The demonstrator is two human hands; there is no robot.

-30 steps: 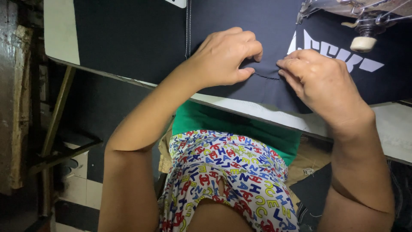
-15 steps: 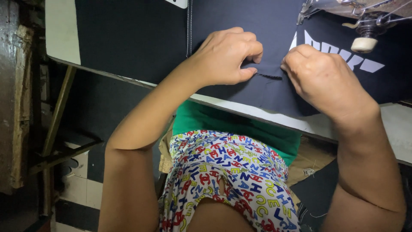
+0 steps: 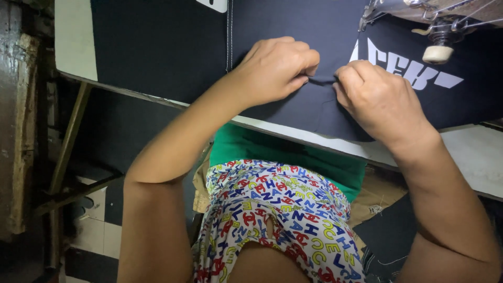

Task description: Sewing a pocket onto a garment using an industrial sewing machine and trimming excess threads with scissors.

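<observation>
A dark navy fabric (image 3: 173, 47) with white printed shapes and a line of white stitching lies spread over a pale sewing table (image 3: 471, 157). My left hand (image 3: 275, 68) and my right hand (image 3: 380, 102) meet near the fabric's middle, each pinching a small fold of the cloth between thumb and fingers. The fingertips of the two hands nearly touch. A sewing machine head (image 3: 440, 26) with a cream knob hangs just beyond my right hand.
The table's front edge runs diagonally across the view. Below it are my lap in a letter-patterned garment (image 3: 272, 209), green cloth (image 3: 262, 149), a metal table leg (image 3: 65, 147) and a tiled floor at the left.
My right hand has shifted slightly left toward my left hand, and the pinched fold between them has tightened. The white printed shapes show more than before.
</observation>
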